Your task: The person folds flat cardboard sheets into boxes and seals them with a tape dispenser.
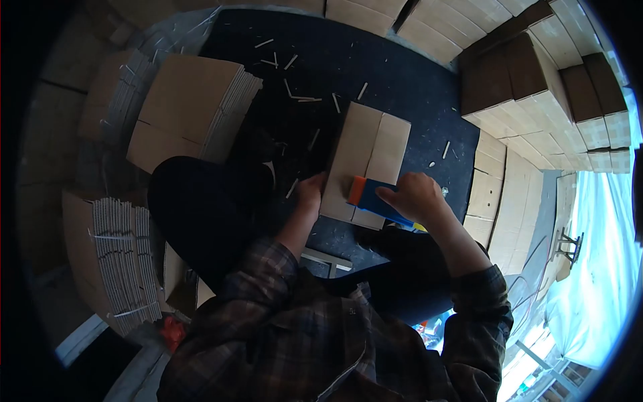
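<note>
A closed cardboard box point(358, 144) stands on the dark floor between my legs, a seam running along its top. My right hand point(416, 196) is closed around a blue tape dispenser point(383, 199) with an orange end, held over the near part of the box top. Against the left side of the box, low down, my left hand point(310, 193) holds it, its fingertips partly hidden by the box edge. Whether tape lies along the seam under the dispenser is too dim to tell.
Bundled flat cardboard point(184, 100) stands at the left, with another tied bundle point(114, 251) nearer me. Stacked boxes point(529, 100) line the right and back. Thin light strips point(291, 61) litter the dark floor. Translucent sheeting point(593, 268) hangs at the far right.
</note>
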`<action>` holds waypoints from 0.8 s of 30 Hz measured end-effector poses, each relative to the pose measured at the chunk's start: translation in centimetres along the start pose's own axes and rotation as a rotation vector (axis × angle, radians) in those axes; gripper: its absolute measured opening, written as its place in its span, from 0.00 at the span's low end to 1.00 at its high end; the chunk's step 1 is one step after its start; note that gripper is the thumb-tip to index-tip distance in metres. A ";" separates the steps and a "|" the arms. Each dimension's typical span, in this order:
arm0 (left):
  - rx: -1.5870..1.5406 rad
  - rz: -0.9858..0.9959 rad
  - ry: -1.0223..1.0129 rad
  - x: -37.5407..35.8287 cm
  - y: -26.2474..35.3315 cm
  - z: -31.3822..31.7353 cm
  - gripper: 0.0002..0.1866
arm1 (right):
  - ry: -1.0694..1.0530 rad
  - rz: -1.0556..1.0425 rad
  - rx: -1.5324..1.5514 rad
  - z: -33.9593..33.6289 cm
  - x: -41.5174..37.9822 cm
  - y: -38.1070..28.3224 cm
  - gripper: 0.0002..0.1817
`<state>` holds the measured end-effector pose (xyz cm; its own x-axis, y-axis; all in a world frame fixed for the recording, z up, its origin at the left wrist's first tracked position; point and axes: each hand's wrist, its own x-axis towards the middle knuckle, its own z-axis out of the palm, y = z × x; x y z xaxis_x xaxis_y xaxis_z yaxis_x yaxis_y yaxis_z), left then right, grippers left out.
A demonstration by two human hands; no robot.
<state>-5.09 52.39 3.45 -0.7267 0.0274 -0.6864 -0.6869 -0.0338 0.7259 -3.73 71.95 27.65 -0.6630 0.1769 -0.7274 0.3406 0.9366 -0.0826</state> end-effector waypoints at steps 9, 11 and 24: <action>-0.057 0.253 -0.078 -1.3 0.3 -1.0 0.31 | -0.009 0.032 0.019 -0.1 -0.2 -0.3 0.30; 0.077 0.169 -0.289 -4.4 2.9 -0.2 0.35 | 0.004 0.023 -0.002 0.7 0.3 0.0 0.30; 1.034 0.986 -0.312 -7.8 4.8 1.3 0.70 | 0.042 -0.028 0.075 0.3 0.1 1.1 0.31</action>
<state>-2.72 53.36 12.30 -0.7728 0.6336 0.0359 0.4806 0.5473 0.6852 -3.25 72.87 27.24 -0.6996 0.1653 -0.6951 0.3699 0.9161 -0.1545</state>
